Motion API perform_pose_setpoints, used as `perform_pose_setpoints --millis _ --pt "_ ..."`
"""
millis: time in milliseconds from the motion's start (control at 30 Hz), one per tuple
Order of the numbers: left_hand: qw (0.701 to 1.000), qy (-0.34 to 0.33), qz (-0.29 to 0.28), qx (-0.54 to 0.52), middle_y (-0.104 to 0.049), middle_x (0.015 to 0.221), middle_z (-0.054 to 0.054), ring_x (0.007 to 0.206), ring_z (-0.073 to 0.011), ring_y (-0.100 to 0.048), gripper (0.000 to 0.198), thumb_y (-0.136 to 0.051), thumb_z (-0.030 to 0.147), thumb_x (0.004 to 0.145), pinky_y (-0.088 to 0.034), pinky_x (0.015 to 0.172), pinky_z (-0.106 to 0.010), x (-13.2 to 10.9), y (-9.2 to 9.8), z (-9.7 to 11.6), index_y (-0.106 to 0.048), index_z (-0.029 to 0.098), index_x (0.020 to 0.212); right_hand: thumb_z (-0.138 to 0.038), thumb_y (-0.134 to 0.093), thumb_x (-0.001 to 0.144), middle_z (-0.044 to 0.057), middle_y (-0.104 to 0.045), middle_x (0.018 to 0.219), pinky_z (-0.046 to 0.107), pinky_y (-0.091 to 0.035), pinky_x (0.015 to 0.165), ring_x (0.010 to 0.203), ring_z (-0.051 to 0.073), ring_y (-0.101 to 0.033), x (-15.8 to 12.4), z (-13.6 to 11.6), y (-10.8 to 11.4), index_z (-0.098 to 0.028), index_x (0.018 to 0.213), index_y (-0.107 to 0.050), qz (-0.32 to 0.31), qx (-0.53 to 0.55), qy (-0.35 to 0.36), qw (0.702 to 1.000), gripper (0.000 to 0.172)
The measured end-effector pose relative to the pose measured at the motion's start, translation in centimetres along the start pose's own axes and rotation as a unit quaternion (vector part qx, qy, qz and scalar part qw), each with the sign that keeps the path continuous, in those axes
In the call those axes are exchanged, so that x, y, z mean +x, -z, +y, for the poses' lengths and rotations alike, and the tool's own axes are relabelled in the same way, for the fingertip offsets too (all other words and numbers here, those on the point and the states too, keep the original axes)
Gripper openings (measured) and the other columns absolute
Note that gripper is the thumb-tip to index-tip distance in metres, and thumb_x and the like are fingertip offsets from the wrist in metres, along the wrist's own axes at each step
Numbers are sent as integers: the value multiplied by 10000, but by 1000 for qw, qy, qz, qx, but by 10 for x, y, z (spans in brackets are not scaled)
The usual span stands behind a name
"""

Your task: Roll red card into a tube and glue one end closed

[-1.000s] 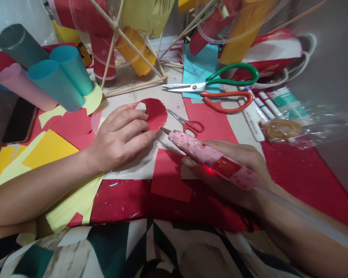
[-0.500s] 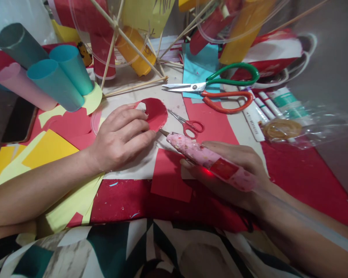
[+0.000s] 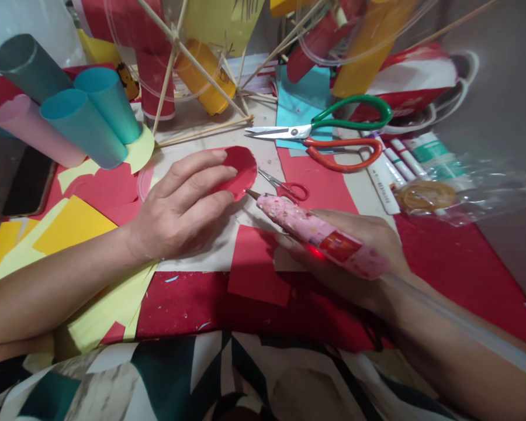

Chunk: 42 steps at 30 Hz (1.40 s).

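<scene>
My left hand (image 3: 182,202) is closed on a round red paper piece (image 3: 243,166), its fingers lying across the near-left side; the thumb is hidden. A pink glue gun (image 3: 307,222) is gripped in my right hand (image 3: 368,245), its red light lit and a clear glue stick (image 3: 469,324) trailing from its back end. The gun's nozzle (image 3: 251,193) meets or nearly meets the right edge of the red piece. Small red-handled scissors (image 3: 296,191) lie just beyond the nozzle. Below it, a red paper rectangle (image 3: 260,266) rests on the table edge.
Large scissors with green and orange handles (image 3: 346,134) lie open farther back. Paper tubes (image 3: 83,126) stand at left near a phone (image 3: 28,181). A wooden stick frame (image 3: 201,137) rises behind. Yellow paper sheets (image 3: 76,225) lie under my left forearm; pens (image 3: 397,164) lie at right.
My left fingers have shifted over the red piece, which has turned slightly and moved right. The glue gun's nozzle has moved a little up and right along its edge.
</scene>
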<state>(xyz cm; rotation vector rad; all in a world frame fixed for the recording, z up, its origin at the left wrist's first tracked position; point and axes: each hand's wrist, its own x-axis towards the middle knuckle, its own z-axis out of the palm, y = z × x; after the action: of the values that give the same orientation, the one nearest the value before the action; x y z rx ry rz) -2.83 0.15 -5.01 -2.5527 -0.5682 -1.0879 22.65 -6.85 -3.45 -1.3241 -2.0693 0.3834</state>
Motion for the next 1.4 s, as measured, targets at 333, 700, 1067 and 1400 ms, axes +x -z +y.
perform_pose_setpoints --millis 333,700,1067,1400 --pt "998 -20 -58 32 -642 1345 -6 1346 -257 -566 99 -634 241 930 -578 1052 -441 4 3 -10 -549 233 880 -411 -698 851 -37 -640 606 247 -427 473 509 120 -599 -4 6 -2 -227 700 -643 -29 -12 -67 997 245" --pt "997 -44 -20 55 -716 1143 -35 1195 -219 -648 50 -646 231 941 -571 1029 -384 6 4 -9 -617 216 980 -334 -666 869 -28 -632 586 268 -423 416 464 137 -593 -3 4 -4 -224 713 -605 12 -1 -6 1000 200" --pt "989 -29 -81 121 -717 851 32 1046 -189 -686 84 -557 157 953 -407 1201 -430 27 32 2 -557 240 938 -299 -612 923 3 -652 641 315 -487 479 518 163 -604 -7 -1 11 -243 769 -654 -6 7 28 1000 169" --pt "989 -33 -98 107 -699 834 25 1015 -178 -681 63 -542 153 979 -390 1212 -455 26 29 5 -556 204 944 -210 -653 902 -14 -634 651 245 -465 510 556 111 -586 -3 0 6 -209 798 -657 7 108 69 992 105"
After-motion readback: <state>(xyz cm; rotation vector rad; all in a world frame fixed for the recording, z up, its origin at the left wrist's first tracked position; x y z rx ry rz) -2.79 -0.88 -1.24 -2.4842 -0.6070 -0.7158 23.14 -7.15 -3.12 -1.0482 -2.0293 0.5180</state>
